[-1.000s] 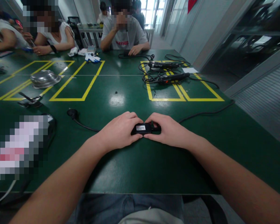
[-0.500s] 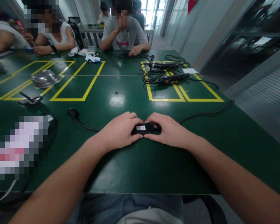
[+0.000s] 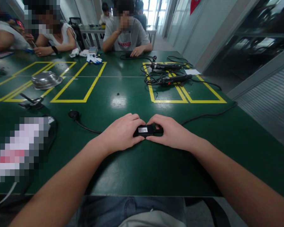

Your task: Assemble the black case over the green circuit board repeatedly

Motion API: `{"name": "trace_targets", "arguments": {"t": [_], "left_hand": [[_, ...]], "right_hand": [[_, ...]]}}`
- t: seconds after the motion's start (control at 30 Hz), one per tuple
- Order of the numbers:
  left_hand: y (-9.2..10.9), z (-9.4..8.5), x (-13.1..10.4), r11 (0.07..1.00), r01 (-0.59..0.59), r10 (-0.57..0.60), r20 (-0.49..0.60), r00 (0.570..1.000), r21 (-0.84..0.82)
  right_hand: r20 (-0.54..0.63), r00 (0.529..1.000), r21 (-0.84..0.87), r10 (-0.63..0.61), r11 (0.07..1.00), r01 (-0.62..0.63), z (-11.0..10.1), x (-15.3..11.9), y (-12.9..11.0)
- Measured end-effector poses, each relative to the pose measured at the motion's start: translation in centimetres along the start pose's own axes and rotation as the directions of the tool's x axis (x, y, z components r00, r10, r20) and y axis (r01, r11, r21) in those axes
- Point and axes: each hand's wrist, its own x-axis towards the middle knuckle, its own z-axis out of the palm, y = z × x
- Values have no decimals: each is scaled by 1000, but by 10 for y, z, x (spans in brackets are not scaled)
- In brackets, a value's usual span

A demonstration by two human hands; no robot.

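Observation:
A black power adapter (image 3: 149,130) with a small white label lies on the green table in front of me. My left hand (image 3: 121,132) closes round its left end, with thumb and fingers on opposite sides. At the right end my right hand (image 3: 174,131) grips it in the same way, and the fingertips of both hands nearly meet. Left of my left hand, a black cord runs to a mains plug (image 3: 73,114) lying on the table. Another black cord (image 3: 208,115) leads from behind my right hand to the table's right edge. My palms hide the adapter's ends.
Black corded screwdrivers (image 3: 174,79) lie inside yellow tape marks at the back right. Further left are a shiny metal bowl (image 3: 46,80), a dark metal part (image 3: 33,102) and gloves (image 3: 94,59). A blurred-out box-like thing (image 3: 16,148) stands near left. People sit across the table.

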Motion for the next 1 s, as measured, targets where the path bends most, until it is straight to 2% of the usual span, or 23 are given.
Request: {"name": "trace_targets", "arguments": {"t": [0.33,0.47,0.57,0.7,0.87,1.0], "left_hand": [[0,-1,-1,999,-3,3,11,1000,-46],[-8,-6,-1,996,21,-30,-106,994,-89],[-19,-7,0,991,136,-130,-195,972,20],[-29,-5,0,962,228,-206,-153,967,149],[-29,-2,1,963,235,-226,-85,970,128],[-31,-1,1,974,203,-196,-75,978,104]], "right_hand": [[22,1000,-3,12,1000,-12,-1,-1,-2],[-24,996,36,86,996,-85,-1,-3,-2],[-7,996,31,92,995,-92,-5,-4,-2],[45,998,-6,48,999,-48,-11,-2,-4],[80,996,-5,25,1000,-25,-14,0,-4],[92,995,18,33,999,-35,-15,0,-3]]}}
